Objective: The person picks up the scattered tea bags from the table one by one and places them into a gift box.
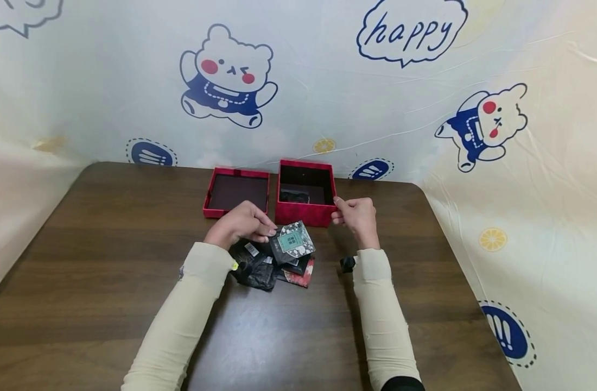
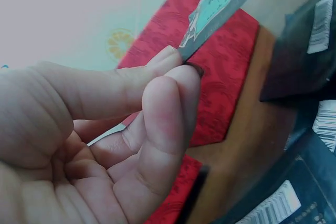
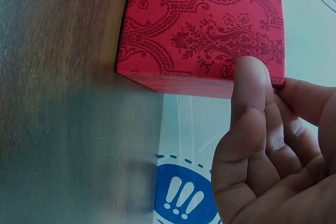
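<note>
Pinching: left fingers (image 2: 163,114), packet (image 1: 292,243); right fingers (image 3: 251,85), apparently box (image 1: 305,215)

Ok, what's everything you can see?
table: 1, brown, middle
backdrop: 1, mostly pale, behind table
bears: 2, white, backdrop
bubbles: 2, blue, backdrop
badges: 3, blue, backdrop
orange slices: at least 2, orange, backdrop
box: 1, red, table's far side
lid: 1, red, left of box
boxed packet: 1 visible, dark, inside
loose packets: several, mostly black, before box
labelled packet: 1, grey, before box
sleeves: 2, cream, foreground
gadget: 1, black, by right sleeve
left hand: 1, bare, pinching labelled packet
right hand: 1, bare, gripping box corner
</note>
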`<state>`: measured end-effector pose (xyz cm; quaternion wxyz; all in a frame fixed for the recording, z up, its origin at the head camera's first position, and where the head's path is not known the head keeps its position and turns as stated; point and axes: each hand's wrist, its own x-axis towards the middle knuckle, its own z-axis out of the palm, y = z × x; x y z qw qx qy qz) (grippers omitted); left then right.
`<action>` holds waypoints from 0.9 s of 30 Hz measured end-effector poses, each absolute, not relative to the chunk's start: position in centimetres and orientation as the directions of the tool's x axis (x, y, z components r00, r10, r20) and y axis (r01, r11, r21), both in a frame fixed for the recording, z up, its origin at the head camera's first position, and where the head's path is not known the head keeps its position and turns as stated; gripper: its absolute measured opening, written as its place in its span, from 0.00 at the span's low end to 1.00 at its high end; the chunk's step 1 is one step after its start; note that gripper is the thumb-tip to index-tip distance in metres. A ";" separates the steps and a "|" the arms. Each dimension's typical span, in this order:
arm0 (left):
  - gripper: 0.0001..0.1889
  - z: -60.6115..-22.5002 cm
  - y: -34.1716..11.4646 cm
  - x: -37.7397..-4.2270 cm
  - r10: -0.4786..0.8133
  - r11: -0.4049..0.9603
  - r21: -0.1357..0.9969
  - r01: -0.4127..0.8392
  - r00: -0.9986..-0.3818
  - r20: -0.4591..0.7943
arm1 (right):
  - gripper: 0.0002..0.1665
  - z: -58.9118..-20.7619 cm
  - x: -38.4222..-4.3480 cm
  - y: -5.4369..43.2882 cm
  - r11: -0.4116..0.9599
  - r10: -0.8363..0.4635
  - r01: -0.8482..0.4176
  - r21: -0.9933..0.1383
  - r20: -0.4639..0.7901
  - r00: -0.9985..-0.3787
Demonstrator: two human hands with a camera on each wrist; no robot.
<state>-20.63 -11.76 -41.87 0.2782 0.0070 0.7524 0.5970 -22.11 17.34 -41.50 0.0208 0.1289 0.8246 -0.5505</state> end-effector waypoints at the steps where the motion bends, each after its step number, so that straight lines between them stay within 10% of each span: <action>1: 0.06 -41.6 -11.8 -20.6 0.339 0.286 0.903 -0.320 -0.848 -0.408 | 0.21 -41.5 -22.1 17.4 0.359 0.188 0.230 -0.904 -0.172 -0.967; 27: 0.15 -36.4 -11.8 -24.8 0.110 0.148 0.917 -0.370 -0.915 -0.387 | 0.23 -41.2 -22.3 17.4 0.403 0.204 0.280 -0.871 -0.212 -0.956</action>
